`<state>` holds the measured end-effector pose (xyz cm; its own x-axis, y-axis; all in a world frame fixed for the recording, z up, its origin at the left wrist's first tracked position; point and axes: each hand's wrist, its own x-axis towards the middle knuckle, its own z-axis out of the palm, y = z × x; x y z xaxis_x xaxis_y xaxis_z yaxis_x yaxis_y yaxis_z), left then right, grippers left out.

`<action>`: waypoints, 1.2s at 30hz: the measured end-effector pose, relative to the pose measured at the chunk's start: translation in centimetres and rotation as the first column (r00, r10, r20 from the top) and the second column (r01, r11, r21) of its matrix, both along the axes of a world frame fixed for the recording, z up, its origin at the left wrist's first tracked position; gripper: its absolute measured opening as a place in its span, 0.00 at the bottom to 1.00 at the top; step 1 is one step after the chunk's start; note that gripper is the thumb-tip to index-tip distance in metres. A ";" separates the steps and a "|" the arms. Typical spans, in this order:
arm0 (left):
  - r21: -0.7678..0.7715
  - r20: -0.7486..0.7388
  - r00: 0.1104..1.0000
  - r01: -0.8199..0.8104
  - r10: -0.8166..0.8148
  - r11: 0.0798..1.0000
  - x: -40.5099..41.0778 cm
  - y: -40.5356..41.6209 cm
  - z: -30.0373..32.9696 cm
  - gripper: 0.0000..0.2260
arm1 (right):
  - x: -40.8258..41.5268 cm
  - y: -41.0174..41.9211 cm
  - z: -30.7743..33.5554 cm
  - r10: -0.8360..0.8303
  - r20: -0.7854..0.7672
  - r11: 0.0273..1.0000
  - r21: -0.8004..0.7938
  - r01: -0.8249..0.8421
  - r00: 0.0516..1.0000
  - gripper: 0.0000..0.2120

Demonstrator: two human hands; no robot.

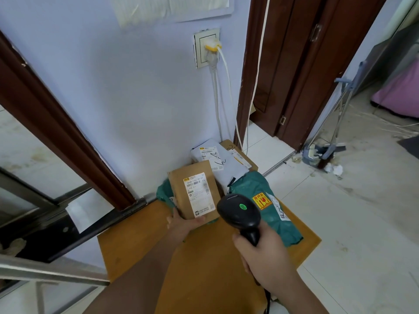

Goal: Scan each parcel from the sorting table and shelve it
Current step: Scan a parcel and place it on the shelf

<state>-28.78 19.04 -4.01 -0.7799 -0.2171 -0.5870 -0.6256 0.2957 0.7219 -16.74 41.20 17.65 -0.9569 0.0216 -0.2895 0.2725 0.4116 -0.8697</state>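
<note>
Hands apart: brown parcel point(195, 191) gripped by left hand point(184, 225), scanner point(240, 214) by right hand point(265, 257). Green parcel point(272, 207) lies at 3 o'clock of the scanner on the counter point(136, 250); white parcel point(222, 159) stacked at 12 o'clock.

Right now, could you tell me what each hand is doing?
Left hand: holding the brown cardboard parcel by its lower edge.
Right hand: gripping the black barcode scanner by its handle.

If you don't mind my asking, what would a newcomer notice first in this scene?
Probably the black barcode scanner with its green light, gripped in the right hand at centre. Just left, the left hand holds a labelled brown parcel, with a green bag parcel on the wooden table at right.
</note>
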 end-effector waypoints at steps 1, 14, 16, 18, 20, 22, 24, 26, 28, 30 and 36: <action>-0.013 0.021 1.000 0.012 -0.012 1.000 -0.1 0.0 0.0 0.72 | 0.2 -0.1 0.0 0.002 0.000 1.000 0.001 -0.002 1.000 0.05; 0.316 -0.031 0.957 -0.265 0.289 0.911 -0.4 -2.3 -2.5 0.60 | 1.9 -0.7 1.4 0.036 -0.019 0.999 -0.020 -0.037 0.999 0.05; 0.364 -0.078 0.969 -0.190 0.233 0.912 1.4 -1.3 2.5 0.58 | 1.9 -1.2 2.2 0.056 -0.056 0.998 -0.010 -0.056 0.997 0.05; 0.398 -0.114 0.984 -0.082 0.138 0.914 2.6 -0.6 5.6 0.55 | 1.9 -1.9 2.9 0.052 -0.097 0.999 -0.007 -0.053 0.994 0.06; 0.394 -0.159 0.984 -0.009 0.078 0.919 3.2 -0.1 7.5 0.53 | 1.9 -2.6 3.5 0.034 -0.129 0.999 -0.007 -0.036 0.991 0.06; 0.364 -0.194 0.981 0.053 0.019 0.930 3.5 0.3 8.8 0.52 | 2.0 -3.2 4.1 0.001 -0.151 1.000 -0.029 -0.006 0.989 0.04; 0.348 -0.215 0.977 0.082 -0.005 0.934 3.7 0.5 9.6 0.52 | 2.0 -3.5 4.6 -0.032 -0.161 0.999 -0.048 0.024 0.986 0.08; 0.345 -0.235 0.972 0.107 -0.025 0.932 3.9 0.6 10.2 0.55 | 1.9 -3.6 4.9 -0.040 -0.153 0.998 -0.051 0.033 0.987 0.11; 0.335 -0.246 0.968 0.131 -0.048 0.933 4.0 0.5 10.5 0.61 | 1.8 -3.7 5.0 -0.024 -0.144 0.999 -0.035 0.020 0.989 0.06; 0.333 -0.263 0.962 0.159 -0.071 0.929 4.3 0.6 10.7 0.65 | 1.8 -3.7 4.8 -0.017 -0.143 1.000 -0.026 0.014 0.990 0.06; 0.312 -0.311 0.946 0.197 -0.096 0.929 5.3 0.7 10.2 0.63 | 2.2 -3.9 3.8 -0.016 -0.138 1.000 0.016 0.019 0.990 0.04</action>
<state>-23.43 19.70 6.19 -0.9322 0.0822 -0.3526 -0.3467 0.0777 0.9348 -14.56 37.31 21.46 -0.9871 0.0427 -0.1544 0.1578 0.4235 -0.8920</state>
